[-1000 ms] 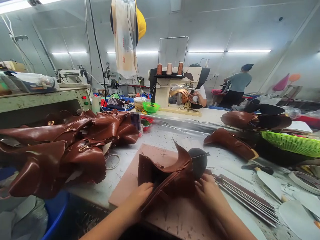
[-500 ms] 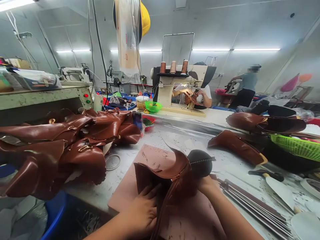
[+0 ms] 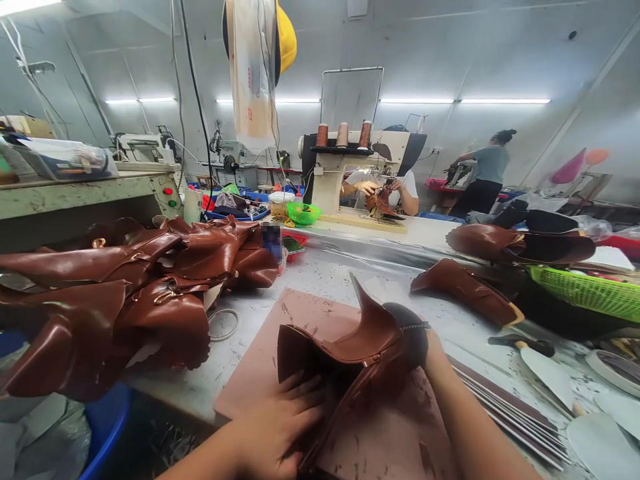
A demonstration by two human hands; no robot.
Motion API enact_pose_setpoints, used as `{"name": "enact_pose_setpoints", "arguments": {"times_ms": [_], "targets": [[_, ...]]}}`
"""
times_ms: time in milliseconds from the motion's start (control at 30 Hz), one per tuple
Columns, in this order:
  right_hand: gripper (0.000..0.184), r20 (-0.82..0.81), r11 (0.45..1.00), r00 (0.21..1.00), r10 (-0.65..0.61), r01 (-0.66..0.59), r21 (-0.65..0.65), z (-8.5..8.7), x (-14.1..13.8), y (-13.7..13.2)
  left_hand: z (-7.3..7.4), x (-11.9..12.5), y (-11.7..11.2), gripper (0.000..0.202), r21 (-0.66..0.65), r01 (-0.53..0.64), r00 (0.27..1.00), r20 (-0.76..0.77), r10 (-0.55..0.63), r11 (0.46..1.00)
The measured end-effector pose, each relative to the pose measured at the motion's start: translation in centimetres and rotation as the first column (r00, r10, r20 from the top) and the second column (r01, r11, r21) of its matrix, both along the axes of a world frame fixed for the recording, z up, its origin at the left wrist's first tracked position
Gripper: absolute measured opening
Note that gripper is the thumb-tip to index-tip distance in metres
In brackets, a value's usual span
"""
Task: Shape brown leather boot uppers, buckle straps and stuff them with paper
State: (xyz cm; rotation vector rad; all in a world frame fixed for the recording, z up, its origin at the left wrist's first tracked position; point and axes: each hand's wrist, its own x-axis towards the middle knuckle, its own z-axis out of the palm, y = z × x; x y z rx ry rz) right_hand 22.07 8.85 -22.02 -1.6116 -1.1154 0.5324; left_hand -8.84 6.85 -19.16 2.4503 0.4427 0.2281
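Taking the pinkish-brown flat board as the centre of the dial, a glossy brown leather upper with a curved flap and a seamed edge sits over it, its dark mouth turned towards seven o'clock. The hands are apart: the left hand, blurred, has its fingers spread at that mouth, and the right hand is mostly hidden behind the rounded black piece at the upper's two o'clock end, so whether either one grips cannot be told. The upper could probably twist or crease if one hand pushes without the other bracing it, and the dark scraps littering the board might mark or snag it. The right forearm lies close to a stack of thin brown-and-white strips at three o'clock, so a sideways sweep could scatter them. At ten o'clock a heap of brown leather uppers spreads to the tabletop edge; a nudge might tip some off. Below it, between eight and nine, a round blue plastic tub holds pale sheets and translucent plastic. At twelve stand a bright green plastic bowl and a red plastic tray with something dark inside. At two o'clock, the contents of a lime-green mesh basket are unclear.
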Motion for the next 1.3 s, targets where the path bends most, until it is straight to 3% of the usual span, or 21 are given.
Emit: {"name": "enact_pose_setpoints", "arguments": {"times_ms": [67, 133, 200, 267, 333, 433, 533, 633, 700, 800, 900, 967, 1100, 1233, 1300], "targets": [[0.025, -0.049, 0.997, 0.996, -0.077, 0.078, 0.018, -0.7, 0.0, -2.8, -0.4, -0.5, -0.6, 0.069, -0.046, -0.001, 1.000, 0.022, 0.002, 0.999], [0.028, -0.082, 0.994, 0.991, -0.101, 0.105, 0.042, -1.6, -0.8, -5.6, -0.8, -0.4, -1.3, 0.075, -0.093, -0.079, 0.995, 0.058, 0.084, 0.993], [0.022, -0.064, 0.995, 0.998, -0.007, 0.013, 0.103, -2.1, -1.9, -7.7, -1.1, 0.5, -2.0, 0.076, -0.147, -0.193, 0.971, 0.116, 0.211, 0.970], [0.026, -0.007, 0.979, 0.986, 0.165, -0.163, 0.122, -1.5, -2.7, -8.7, -1.3, 1.5, -2.4, 0.057, -0.266, -0.290, 0.923, 0.178, 0.343, 0.919], [0.027, 0.064, 0.938, 0.940, 0.336, -0.340, 0.072, -0.2, -2.9, -8.7, -1.5, 2.1, -2.4, 0.039, -0.460, -0.367, 0.845, 0.199, 0.496, 0.808], [0.026, 0.105, 0.859, 0.855, 0.508, -0.511, 0.007, 2.0, -2.8, -7.7, -1.9, 1.4, -2.3, 0.041, -0.733, -0.386, 0.722, 0.137, 0.678, 0.560], [0.032, -0.066, 0.810, 0.810, 0.583, -0.586, -0.032, 3.0, -3.2, -6.7, -1.8, 0.0, -2.3, 0.053, -0.904, -0.161, 0.713, 0.170, 0.680, 0.395], [0.028, -0.057, 0.866, 0.878, 0.475, -0.478, -0.145, 3.0, -4.3, -6.0, -0.9, -0.6, -2.5, 0.047, -0.963, 0.001, 0.719, 0.188, 0.669, 0.270], [0.013, 0.075, 0.909, 0.920, 0.384, -0.362, -0.208, 3.0, -4.9, -5.8, -0.4, -0.4, -2.7, 0.043, -0.963, -0.025, 0.719, 0.169, 0.674, 0.269], [0.007, 0.144, 0.924, 0.930, 0.338, -0.298, -0.241, 3.4, -5.5, -5.9, -0.1, 0.1, -2.8, 0.044, -0.955, -0.097, 0.697, 0.136, 0.704, 0.280], [0.010, 0.068, 0.956, 0.962, 0.265, -0.253, -0.146, 3.4, -5.9, -5.9, -0.4, 0.4, -2.9, 0.036, -0.984, -0.083, 0.627, 0.071, 0.776, 0.157], [0.015, -0.094, 0.967, 0.974, 0.208, -0.219, -0.127, 2.9, -6.1, -5.8, -0.5, 0.5, -3.0, 0.034, -0.996, -0.016, 0.593, 0.063, 0.802, 0.091], [0.020, -0.370, 0.938, 0.904, 0.215, -0.296, -0.178, 1.9, -5.7, -5.7, -0.4, 0.6, -2.9, 0.035, -0.995, 0.076, 0.556, 0.092, 0.826, 0.060], [0.004, -0.248, 0.860, 0.880, 0.405, -0.459, -0.223, 3.2, -5.1, -6.0, -0.2, 0.6, -2.7, 0.034, -0.994, 0.063, 0.553, 0.106, 0.826, 0.085], [0.006, -0.186, 0.817, 0.863, 0.470, -0.505, -0.278, 4.4, -5.1, -6.2, -0.2, 0.7, -2.7, 0.034, -0.993, 0.058, 0.572, 0.115, 0.812, 0.100]]}}
